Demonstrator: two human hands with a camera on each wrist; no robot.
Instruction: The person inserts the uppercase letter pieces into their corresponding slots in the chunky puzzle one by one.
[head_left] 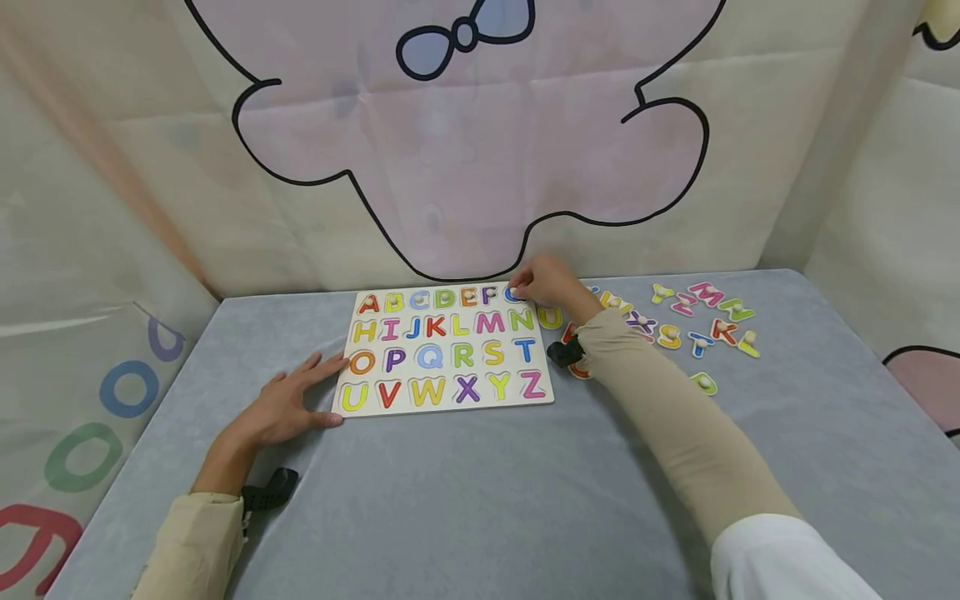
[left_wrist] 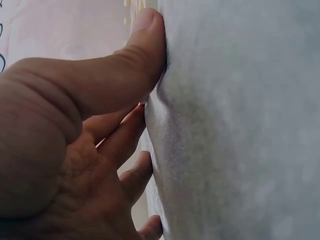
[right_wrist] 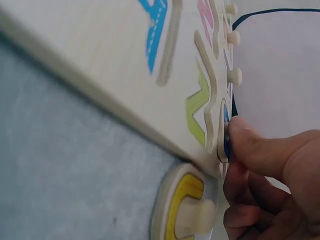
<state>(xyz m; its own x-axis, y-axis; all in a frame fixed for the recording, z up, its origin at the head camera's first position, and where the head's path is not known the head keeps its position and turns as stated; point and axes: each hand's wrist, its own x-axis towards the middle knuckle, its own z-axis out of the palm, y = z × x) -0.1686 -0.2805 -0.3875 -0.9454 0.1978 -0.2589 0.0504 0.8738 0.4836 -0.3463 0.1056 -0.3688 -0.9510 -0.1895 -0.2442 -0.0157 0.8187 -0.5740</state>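
A wooden alphabet board [head_left: 379,362] lies on the grey cloth, with pegged letter pieces along its top row. At the top right corner my right hand [head_left: 551,280] pinches the small knob of a blue letter puzzle piece [right_wrist: 222,142], thumb and finger together in the right wrist view. That piece sits at the place after F, partly hidden by the fingers. My left hand [head_left: 288,406] lies spread at the board's left side, its fingertips and thumb [left_wrist: 145,45] right at the edge. Beside the right edge lies a yellow letter piece [right_wrist: 190,210] with a knob.
Several loose letter pieces are scattered to the right, among them a red K [head_left: 723,331], a blue T [head_left: 701,343] and a green piece [head_left: 704,383]. My right forearm [head_left: 660,400] covers part of them. A printed cloth wall [head_left: 480,167] stands behind the table.
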